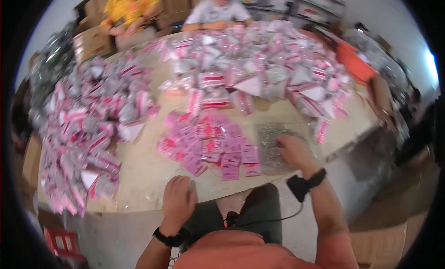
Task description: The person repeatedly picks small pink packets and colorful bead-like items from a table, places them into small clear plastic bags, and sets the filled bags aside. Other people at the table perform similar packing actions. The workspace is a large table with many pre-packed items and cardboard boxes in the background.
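My left hand (179, 197) rests at the table's near edge, back upward, its fingers bent and close together. Whatever may be under those fingers is hidden. Over a clear plastic bag or tray of small silvery metal pieces (270, 135), my right hand (295, 151) reaches in with curled fingers at the pieces. Its fingertips are blurred, and I cannot make out what they hold. Between my hands, and a little farther off, lies a loose spread of small flat pink packets (230, 158), some with brighter pink parts.
A large heap of pink-and-clear filled bags (88, 125) covers the table's (143, 169) left side; another heap (259, 60) spans the far side. Two people sit opposite. At right are an orange bin (354, 60) and another person's arm. A cable hangs by my right wrist.
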Available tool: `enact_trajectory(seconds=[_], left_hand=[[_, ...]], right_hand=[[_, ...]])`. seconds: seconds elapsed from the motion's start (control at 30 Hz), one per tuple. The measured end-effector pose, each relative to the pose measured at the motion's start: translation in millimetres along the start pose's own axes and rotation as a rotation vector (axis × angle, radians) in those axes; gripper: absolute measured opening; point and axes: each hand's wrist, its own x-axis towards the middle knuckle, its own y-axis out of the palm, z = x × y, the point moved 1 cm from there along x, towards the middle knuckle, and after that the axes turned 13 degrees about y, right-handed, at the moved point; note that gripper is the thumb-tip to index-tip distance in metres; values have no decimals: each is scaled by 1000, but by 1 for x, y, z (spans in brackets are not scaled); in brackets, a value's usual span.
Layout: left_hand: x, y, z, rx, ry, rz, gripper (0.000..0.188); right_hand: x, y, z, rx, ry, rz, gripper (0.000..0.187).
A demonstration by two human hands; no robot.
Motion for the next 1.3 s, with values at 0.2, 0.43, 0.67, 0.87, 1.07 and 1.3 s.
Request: enact_trajectory(seconds=[0.2,0.43,0.67,0.87,1.07,1.3], left_hand=[[5,4,5,-81,66,-52,25],[-1,8,7,47,24,-53,27],[0,6,9,42,41,-32,28],[-3,10,8,67,48,-52,27],[-4,9,8,76,58,-39,24],[-3,10,7,100,70,-73,20]], right_hand=[[-17,-13,2,-40,135,-30,20],[5,-13,-1,-54,128,79,10],[7,-15,-1,0,129,90,13],[13,-33,-7,70,213,65,22],[9,-25,-10,31,115,60,18],[9,-32,-11,-5,200,140,18]])
